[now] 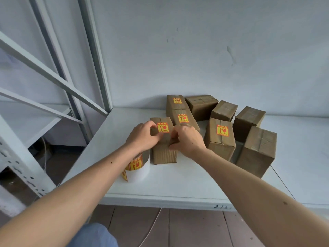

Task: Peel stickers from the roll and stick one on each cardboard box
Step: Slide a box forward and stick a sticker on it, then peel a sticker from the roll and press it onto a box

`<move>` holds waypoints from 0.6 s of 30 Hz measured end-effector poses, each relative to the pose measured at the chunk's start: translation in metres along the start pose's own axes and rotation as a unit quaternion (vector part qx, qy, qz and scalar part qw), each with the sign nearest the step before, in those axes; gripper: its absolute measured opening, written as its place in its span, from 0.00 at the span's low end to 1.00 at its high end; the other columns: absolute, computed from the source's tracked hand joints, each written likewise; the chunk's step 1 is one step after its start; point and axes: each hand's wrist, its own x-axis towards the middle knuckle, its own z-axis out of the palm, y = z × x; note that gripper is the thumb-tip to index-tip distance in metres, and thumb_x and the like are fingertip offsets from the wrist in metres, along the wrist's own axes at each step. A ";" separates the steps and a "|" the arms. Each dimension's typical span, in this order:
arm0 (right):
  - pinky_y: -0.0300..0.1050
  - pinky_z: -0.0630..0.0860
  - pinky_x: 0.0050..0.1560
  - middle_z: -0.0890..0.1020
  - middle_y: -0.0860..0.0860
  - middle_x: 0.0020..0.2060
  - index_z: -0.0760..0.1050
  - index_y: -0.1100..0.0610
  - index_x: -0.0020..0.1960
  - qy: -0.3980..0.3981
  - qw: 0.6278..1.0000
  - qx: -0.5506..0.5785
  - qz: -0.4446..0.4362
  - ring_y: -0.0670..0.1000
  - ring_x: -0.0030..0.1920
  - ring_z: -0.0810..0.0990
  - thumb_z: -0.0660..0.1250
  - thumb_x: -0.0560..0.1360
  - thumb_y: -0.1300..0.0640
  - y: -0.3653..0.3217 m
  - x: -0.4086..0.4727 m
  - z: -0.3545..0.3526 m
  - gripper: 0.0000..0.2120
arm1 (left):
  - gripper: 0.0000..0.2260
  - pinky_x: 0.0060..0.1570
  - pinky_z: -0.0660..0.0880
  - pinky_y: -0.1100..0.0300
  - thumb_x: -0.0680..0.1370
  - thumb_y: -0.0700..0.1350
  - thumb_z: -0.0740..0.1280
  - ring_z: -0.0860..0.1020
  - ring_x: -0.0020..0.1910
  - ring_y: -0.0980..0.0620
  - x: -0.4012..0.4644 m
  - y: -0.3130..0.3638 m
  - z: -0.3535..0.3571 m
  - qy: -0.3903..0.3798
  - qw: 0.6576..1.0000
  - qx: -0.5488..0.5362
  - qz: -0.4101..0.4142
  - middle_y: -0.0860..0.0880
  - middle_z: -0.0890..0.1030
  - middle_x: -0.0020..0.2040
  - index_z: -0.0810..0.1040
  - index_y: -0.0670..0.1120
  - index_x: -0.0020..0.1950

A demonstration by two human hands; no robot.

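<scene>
A small cardboard box (pixel 163 154) stands near the front of the white shelf, with a yellow-and-red sticker (pixel 163 127) on its top. My left hand (pixel 142 138) grips the box's left top edge beside the sticker. Over the right top edge curls my right hand (pixel 187 139). The sticker roll (pixel 138 168) stands just left of the box, partly under my left forearm. Three other boxes carry stickers: one (pixel 220 138) to the right, two (pixel 183 118) (pixel 177 102) behind. Several plain boxes (pixel 256 150) sit at the right and rear.
The white shelf board (pixel 178 186) ends at a front edge near me, with wooden floor below. A metal rack upright (pixel 96 56) and diagonal braces stand at the left. A pale wall closes the back.
</scene>
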 end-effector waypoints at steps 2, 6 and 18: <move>0.44 0.79 0.49 0.79 0.54 0.52 0.78 0.57 0.55 0.019 1.000 0.007 0.001 0.52 0.48 0.79 0.73 0.73 0.57 0.002 0.011 0.007 0.12 | 0.22 0.54 0.77 0.49 0.73 0.55 0.71 0.76 0.57 0.46 0.011 -0.002 0.003 0.000 1.000 0.006 0.014 0.47 0.75 0.62 0.75 0.49 0.63; 0.44 0.79 0.49 0.79 0.54 0.54 0.79 0.57 0.58 0.017 1.000 -0.011 -0.007 0.52 0.51 0.79 0.66 0.77 0.63 0.011 0.032 0.014 0.11 | 0.20 0.54 0.78 0.47 0.71 0.47 0.73 0.77 0.54 0.47 0.032 -0.003 0.007 -0.002 0.998 0.054 0.028 0.46 0.74 0.62 0.77 0.49 0.62; 0.47 0.75 0.46 0.79 0.51 0.54 0.75 0.53 0.57 0.039 0.989 -0.057 0.132 0.55 0.54 0.77 0.66 0.72 0.60 0.113 0.104 -0.072 0.14 | 0.23 0.60 0.72 0.51 0.71 0.44 0.65 0.72 0.65 0.48 0.133 0.060 -0.008 0.008 0.984 0.165 0.067 0.51 0.72 0.68 0.72 0.51 0.66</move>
